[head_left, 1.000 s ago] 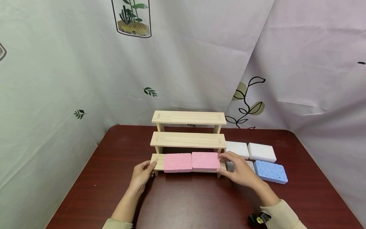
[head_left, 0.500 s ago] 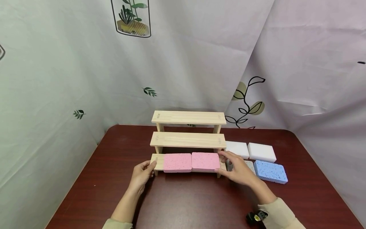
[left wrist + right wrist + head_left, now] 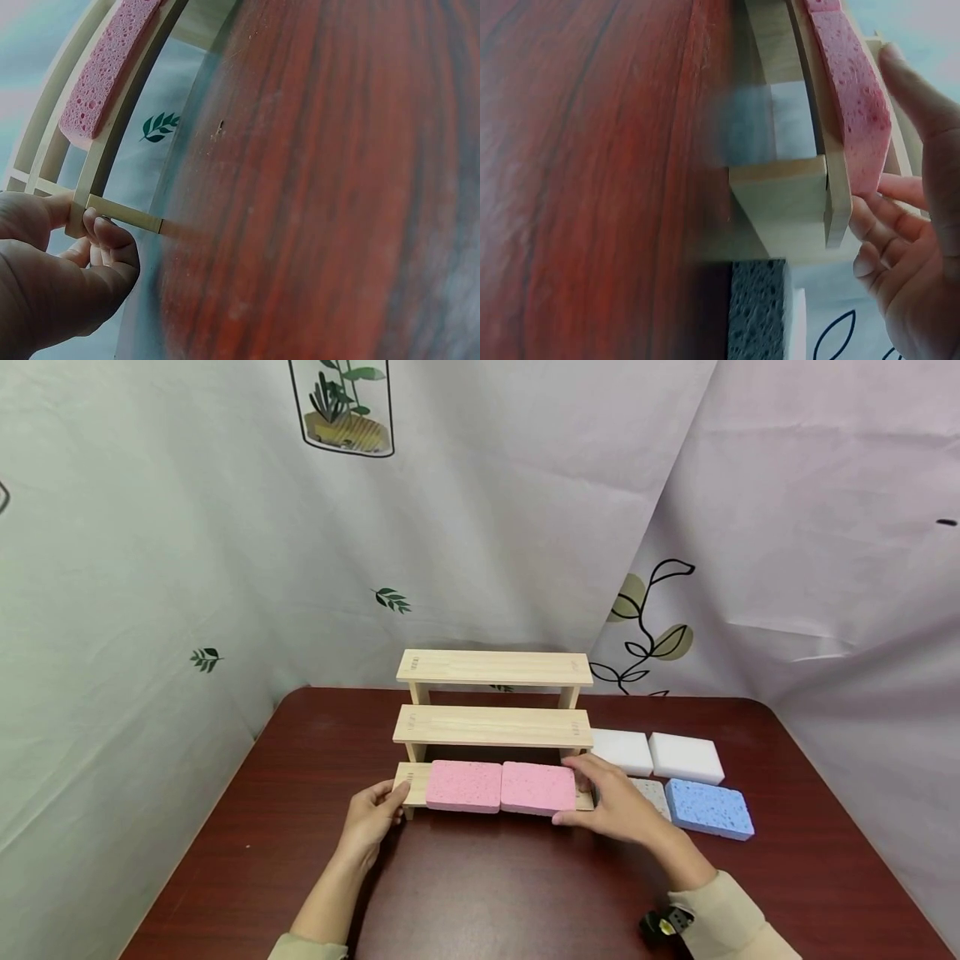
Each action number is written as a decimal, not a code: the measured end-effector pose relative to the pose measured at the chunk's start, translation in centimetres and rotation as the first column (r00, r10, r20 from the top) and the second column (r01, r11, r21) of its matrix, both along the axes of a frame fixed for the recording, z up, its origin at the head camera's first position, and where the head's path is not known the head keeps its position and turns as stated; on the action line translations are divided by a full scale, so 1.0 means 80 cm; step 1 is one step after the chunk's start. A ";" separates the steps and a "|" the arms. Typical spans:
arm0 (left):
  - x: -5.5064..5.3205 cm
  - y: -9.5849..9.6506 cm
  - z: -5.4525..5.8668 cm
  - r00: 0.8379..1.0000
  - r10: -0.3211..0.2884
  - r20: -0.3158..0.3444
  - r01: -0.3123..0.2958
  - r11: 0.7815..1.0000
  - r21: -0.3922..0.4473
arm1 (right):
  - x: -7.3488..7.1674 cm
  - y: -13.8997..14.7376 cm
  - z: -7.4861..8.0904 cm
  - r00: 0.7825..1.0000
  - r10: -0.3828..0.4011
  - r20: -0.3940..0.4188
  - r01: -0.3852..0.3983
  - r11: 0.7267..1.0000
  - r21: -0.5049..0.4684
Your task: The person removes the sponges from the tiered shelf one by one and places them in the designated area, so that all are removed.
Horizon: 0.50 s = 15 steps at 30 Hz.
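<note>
A three-step wooden display rack (image 3: 491, 727) stands on the table. On its lowest board, a left pink sponge (image 3: 463, 787) and a right pink sponge (image 3: 537, 788) lie side by side, touching. My left hand (image 3: 369, 817) pinches the left end of that board between thumb and fingers, also seen in the left wrist view. My right hand (image 3: 615, 797) holds the right pink sponge near its right end, thumb by the front edge and a finger by the back corner. In the right wrist view, fingers (image 3: 900, 189) of that hand touch the sponge's end.
Right of the rack lie two white sponges (image 3: 686, 758), a blue sponge (image 3: 708, 808) and a grey sponge (image 3: 651, 795) partly hidden by my right hand. A printed curtain (image 3: 480, 510) hangs behind the dark red table (image 3: 465, 885).
My right hand has moved slightly left along the lowest board. Both pink sponges have shifted a little left, and the right one has turned slightly. My left hand stays in place.
</note>
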<state>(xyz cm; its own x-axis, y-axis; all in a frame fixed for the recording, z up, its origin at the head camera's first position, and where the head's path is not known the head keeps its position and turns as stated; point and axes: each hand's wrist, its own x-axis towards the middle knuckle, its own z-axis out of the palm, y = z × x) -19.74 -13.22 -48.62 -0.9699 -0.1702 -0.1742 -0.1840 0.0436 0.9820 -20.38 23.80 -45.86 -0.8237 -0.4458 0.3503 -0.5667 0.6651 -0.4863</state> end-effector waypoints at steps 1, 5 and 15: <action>0.000 0.000 0.000 1.000 0.002 0.003 -0.002 1.000 0.001 | -0.001 -0.002 0.001 1.000 0.002 0.003 -0.002 1.000 0.013; 0.001 0.001 0.000 1.000 0.002 0.006 -0.002 1.000 -0.005 | -0.002 -0.010 0.003 1.000 0.002 0.006 -0.002 0.999 0.045; 0.001 -0.001 0.001 1.000 -0.010 0.012 0.010 1.000 -0.012 | 0.000 -0.004 0.003 0.999 -0.018 0.043 0.017 0.999 0.028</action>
<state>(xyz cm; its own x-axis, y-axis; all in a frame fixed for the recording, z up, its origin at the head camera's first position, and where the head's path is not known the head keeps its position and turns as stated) -19.67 -13.28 -48.50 -0.9694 -0.1622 -0.1841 -0.1955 0.0572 0.9790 -20.37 23.49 -45.65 -0.8458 -0.4399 0.3020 -0.5335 0.6881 -0.4918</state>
